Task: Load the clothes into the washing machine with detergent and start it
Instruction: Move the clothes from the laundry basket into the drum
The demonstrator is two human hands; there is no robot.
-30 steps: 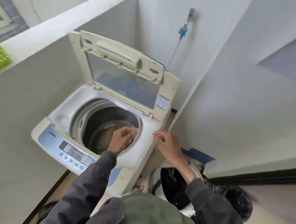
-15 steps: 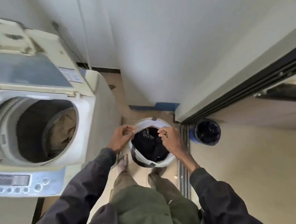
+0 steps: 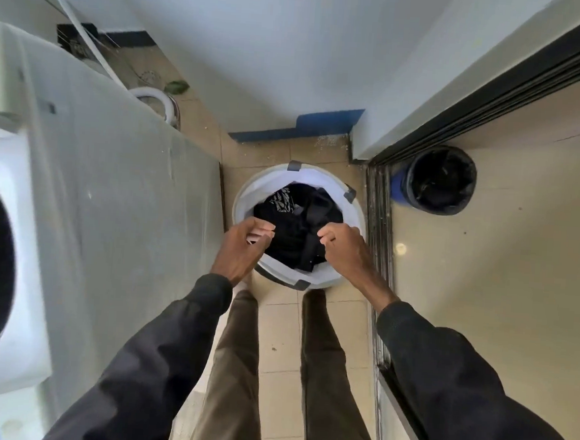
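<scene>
Two hands reach down over a round white laundry basket (image 3: 245, 196) that stands on the tiled floor (image 3: 279, 325), just in front of the person's feet. No brand, label or writing can be read anywhere; the one patterned cloth among the dark clothes (image 3: 299, 220) in the basket shows only a black-and-white print, too small to make out. The left hand (image 3: 242, 247) hangs over the basket's left rim with its fingers curled loosely inward, holding nothing that can be seen. The right hand (image 3: 343, 249) is over the basket's right side, fingers bent at the edge of the dark clothes; whether it grips the fabric cannot be told. The washing machine (image 3: 87, 205) stands just left of the basket, its dark drum opening at the far left edge. A black bin (image 3: 439, 180) sits right of the basket, beyond a sliding-door track (image 3: 379, 226).
</scene>
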